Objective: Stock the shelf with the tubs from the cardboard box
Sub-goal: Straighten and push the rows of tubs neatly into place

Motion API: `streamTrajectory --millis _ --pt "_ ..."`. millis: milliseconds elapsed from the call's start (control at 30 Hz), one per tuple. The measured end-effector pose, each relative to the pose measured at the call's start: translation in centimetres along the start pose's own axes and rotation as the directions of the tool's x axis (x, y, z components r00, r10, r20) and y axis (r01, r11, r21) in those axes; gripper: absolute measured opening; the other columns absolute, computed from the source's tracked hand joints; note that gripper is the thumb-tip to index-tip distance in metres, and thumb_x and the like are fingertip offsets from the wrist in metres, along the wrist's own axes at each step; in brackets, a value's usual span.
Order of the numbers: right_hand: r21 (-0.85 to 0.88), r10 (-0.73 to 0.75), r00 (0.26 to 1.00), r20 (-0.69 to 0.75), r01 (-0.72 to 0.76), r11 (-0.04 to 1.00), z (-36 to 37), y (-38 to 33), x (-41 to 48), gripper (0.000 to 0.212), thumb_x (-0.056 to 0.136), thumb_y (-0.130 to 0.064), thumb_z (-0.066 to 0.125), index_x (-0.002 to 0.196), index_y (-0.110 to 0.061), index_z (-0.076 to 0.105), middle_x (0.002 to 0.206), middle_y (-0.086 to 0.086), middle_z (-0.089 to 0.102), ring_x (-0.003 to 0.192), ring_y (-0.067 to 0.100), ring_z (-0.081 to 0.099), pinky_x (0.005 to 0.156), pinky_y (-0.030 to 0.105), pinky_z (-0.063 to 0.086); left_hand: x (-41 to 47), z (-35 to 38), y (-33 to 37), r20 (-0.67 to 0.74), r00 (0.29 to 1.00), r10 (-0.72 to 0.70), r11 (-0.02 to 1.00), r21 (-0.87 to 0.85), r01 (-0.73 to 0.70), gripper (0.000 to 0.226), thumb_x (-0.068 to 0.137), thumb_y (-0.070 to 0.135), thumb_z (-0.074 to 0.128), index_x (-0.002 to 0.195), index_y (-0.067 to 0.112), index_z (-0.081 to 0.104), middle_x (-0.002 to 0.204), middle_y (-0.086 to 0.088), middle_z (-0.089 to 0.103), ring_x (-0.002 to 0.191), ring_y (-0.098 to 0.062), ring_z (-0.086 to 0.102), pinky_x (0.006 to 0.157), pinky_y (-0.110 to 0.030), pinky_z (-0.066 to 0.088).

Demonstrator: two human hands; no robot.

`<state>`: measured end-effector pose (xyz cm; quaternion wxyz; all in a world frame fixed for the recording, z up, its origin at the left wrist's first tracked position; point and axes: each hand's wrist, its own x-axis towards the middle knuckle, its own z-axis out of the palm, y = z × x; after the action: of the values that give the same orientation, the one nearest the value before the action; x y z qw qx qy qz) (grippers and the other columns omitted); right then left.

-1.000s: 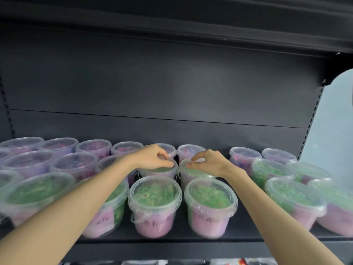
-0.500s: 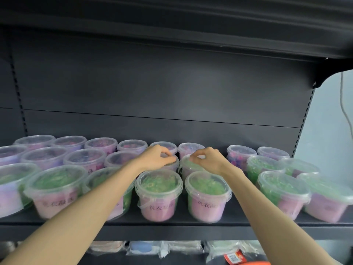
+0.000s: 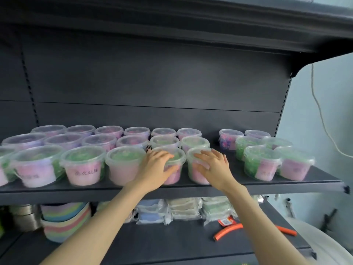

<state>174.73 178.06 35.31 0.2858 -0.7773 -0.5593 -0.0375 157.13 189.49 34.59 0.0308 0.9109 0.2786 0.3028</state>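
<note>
Clear lidded tubs with green and pink contents stand in three rows on the dark shelf. My left hand wraps the front of one front-row tub, fingers over the lid rim and thumb low on its wall. Beside it, my right hand cups the neighbouring front-row tub, with its fingers spread. Both tubs rest on the shelf near its front edge. The cardboard box is out of view.
A bare gap separates these tubs from a right-hand group of tubs. The shelf below holds plastic-wrapped packets, an orange hose, a pastel stack and metal bowls. A cable hangs at the right.
Both hands drew back from the second-row tubs to the fronts of two front-row tubs. The view pulled away and down, revealing the lower shelf.
</note>
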Motion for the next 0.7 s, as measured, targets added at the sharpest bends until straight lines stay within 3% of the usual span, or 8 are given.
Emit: streamTrajectory --millis 67,167,267,367,500,700 --pt "0.012 0.031 1.000 0.003 -0.031 0.999 0.2 -0.1 -0.6 0.050 0.093 -0.039 0.053 0.140 -0.040 0.038 0.159 -0.006 0.013 0.146 0.025 -0.002 0.118 0.046 0.001 -0.7 0.4 0.4 -0.020 1.000 -0.013 0.999 0.038 0.014 0.066 0.082 0.058 0.033 0.135 0.021 0.046 0.146 0.000 0.038 0.138 -0.018 0.024 0.114 -0.034 0.005" --pt "0.153 0.071 0.993 -0.093 -0.056 0.987 1.4 0.2 -2.5 0.087 0.083 -0.040 0.068 0.150 -0.031 0.014 0.159 0.004 -0.012 0.146 0.026 -0.011 0.117 0.043 0.003 -3.5 1.6 1.6 -0.296 0.954 -0.057 0.996 -0.087 0.033 0.055 0.083 0.031 0.065 0.131 0.011 0.047 0.142 -0.011 0.039 0.132 -0.025 0.032 0.109 -0.037 0.023" --pt "0.342 0.161 0.983 -0.087 -0.123 0.932 2.7 0.8 -3.7 0.114 0.077 -0.035 0.075 0.150 -0.014 -0.011 0.159 0.007 -0.008 0.147 0.023 -0.006 0.117 0.045 0.005 -5.6 3.8 3.8 -0.461 0.834 -0.304 0.941 -0.284 0.186 0.064 0.071 0.016 0.078 0.123 0.000 0.044 0.124 -0.017 0.045 0.116 -0.032 0.044 0.097 -0.043 0.043" --pt "0.450 0.214 0.975 -0.058 -0.166 0.877 3.7 0.7 -4.4 0.120 0.078 -0.030 0.075 0.146 -0.011 -0.022 0.160 0.001 0.006 0.146 0.019 0.010 0.116 0.046 -0.001 -5.4 5.1 5.3 -0.331 0.762 -0.557 0.807 -0.431 0.403 0.082 0.068 0.028 0.081 0.130 -0.002 0.037 0.127 -0.020 0.043 0.118 -0.037 0.044 0.097 -0.044 0.038" --pt "0.457 0.298 0.945 -0.134 -0.208 0.865 4.3 1.2 -4.4 0.114 0.079 -0.031 0.074 0.148 -0.003 -0.012 0.156 0.010 0.022 0.143 0.026 0.021 0.118 0.039 0.006 -3.7 5.8 5.5 -0.227 0.688 -0.689 0.708 -0.417 0.571 0.096 0.070 0.042 0.077 0.140 0.000 0.026 0.138 -0.019 0.042 0.127 -0.035 0.040 0.104 -0.046 0.030" --pt "0.408 0.428 0.887 -0.174 -0.331 0.851 5.4 0.9 -2.9 0.106 0.073 -0.045 0.075 0.148 -0.004 0.013 0.148 0.011 0.036 0.138 0.027 0.028 0.117 0.039 0.009 -3.1 6.3 5.1 -0.246 0.631 -0.736 0.664 -0.441 0.603 0.094 0.069 0.043 0.077 0.139 0.003 0.030 0.138 -0.013 0.046 0.126 -0.032 0.043 0.105 -0.042 0.025"
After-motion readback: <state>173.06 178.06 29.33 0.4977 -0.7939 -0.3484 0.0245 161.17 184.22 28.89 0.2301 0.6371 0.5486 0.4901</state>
